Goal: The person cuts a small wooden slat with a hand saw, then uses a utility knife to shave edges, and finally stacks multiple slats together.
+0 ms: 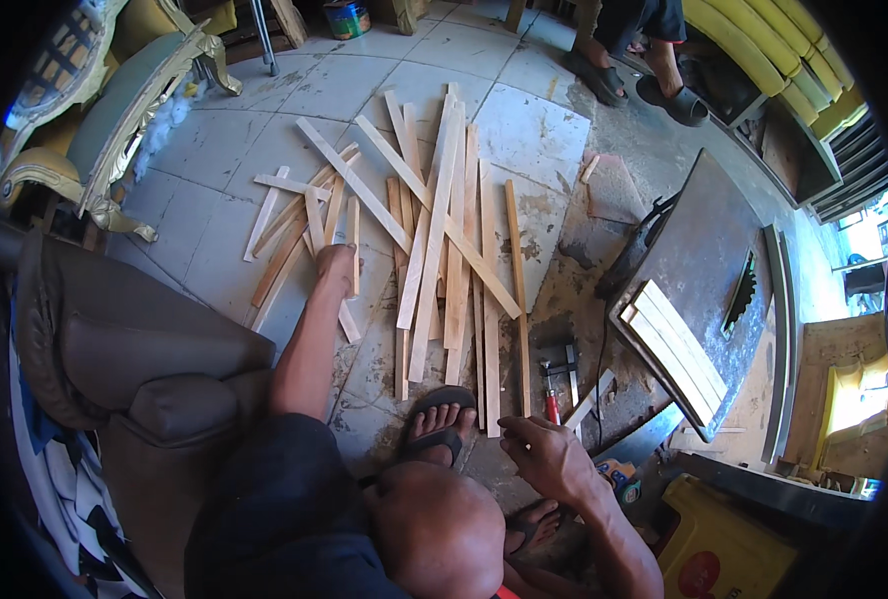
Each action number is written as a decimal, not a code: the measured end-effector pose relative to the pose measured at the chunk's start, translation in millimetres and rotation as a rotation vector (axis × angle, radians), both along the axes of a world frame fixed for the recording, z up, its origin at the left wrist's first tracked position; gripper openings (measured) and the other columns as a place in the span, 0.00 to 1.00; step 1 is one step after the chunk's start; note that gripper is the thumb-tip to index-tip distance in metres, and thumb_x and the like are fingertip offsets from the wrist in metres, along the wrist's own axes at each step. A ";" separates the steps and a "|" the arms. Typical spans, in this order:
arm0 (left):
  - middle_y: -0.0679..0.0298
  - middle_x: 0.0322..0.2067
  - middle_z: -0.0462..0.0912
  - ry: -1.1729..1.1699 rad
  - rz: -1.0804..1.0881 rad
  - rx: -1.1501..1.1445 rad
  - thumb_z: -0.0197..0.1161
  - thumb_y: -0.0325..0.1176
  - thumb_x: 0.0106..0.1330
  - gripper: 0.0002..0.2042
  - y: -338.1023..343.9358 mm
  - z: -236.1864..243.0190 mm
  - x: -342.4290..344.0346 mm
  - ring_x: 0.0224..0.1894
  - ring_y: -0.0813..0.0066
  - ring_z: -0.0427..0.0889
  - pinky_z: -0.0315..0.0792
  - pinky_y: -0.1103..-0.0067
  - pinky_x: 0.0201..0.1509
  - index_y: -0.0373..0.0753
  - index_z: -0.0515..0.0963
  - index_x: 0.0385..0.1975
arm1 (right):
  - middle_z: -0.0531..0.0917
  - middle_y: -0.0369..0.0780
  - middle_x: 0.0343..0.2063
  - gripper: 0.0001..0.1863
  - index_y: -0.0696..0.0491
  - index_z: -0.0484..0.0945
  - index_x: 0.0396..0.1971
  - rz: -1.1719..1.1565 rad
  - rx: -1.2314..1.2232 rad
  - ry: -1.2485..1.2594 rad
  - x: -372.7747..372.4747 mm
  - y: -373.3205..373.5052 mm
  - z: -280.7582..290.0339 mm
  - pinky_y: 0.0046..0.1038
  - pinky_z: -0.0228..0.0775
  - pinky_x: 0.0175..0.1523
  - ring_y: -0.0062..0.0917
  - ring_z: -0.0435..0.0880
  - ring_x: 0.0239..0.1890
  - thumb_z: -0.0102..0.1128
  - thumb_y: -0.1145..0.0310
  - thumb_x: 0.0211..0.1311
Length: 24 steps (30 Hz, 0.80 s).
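Note:
Around a short, pale wooden strip (354,238), the fingers of my left hand (338,265) are closed; it stands out above the left side of the pile. My right hand (552,457) hovers by my right knee, fingers loosely bent and apart, with nothing visible in them. Just beyond it is the near end of a long, narrow wooden strip (516,290). Between my hands lies a loose pile of long wooden strips (434,240), several crossing at angles. Shorter strips (282,262) lie to the left of the pile.
At right stands a table saw (693,270) with a toothed blade (741,295) and several strips (675,354) on its top. A red-handled clamp (552,404) lies nearby. A brown padded seat (154,349) is at left, a carved chair (124,130) behind it. Another person's feet (603,78) are at the back.

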<state>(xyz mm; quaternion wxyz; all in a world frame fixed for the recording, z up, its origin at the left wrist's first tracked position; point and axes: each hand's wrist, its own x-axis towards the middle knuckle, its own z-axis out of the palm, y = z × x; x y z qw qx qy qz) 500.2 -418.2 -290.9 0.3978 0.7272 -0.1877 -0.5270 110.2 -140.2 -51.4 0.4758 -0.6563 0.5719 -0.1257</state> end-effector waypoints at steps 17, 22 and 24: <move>0.58 0.46 0.87 -0.153 -0.864 -0.999 0.70 0.29 0.68 0.16 6.8 188.4 -251.6 0.46 0.72 0.86 0.78 0.77 0.53 0.33 0.82 0.54 | 0.87 0.53 0.43 0.17 0.59 0.81 0.53 -0.203 -0.254 0.085 -45.2 -18.6 15.6 0.44 0.79 0.51 0.50 0.87 0.46 0.60 0.66 0.69; 0.56 0.46 0.86 -0.394 -1.422 -1.166 0.70 0.32 0.63 0.15 24.2 234.9 -394.7 0.50 0.60 0.86 0.77 0.71 0.59 0.37 0.86 0.50 | 0.86 0.53 0.46 0.18 0.57 0.81 0.55 -0.265 -0.166 0.020 -47.6 6.2 7.7 0.45 0.78 0.55 0.50 0.86 0.49 0.57 0.64 0.70; 0.56 0.45 0.86 -0.418 -1.514 -1.094 0.71 0.35 0.62 0.16 26.3 229.2 -428.6 0.50 0.56 0.86 0.77 0.69 0.59 0.39 0.87 0.49 | 0.86 0.53 0.46 0.19 0.58 0.81 0.55 -0.276 -0.183 -0.006 -46.0 14.3 6.8 0.45 0.77 0.55 0.51 0.86 0.49 0.57 0.64 0.71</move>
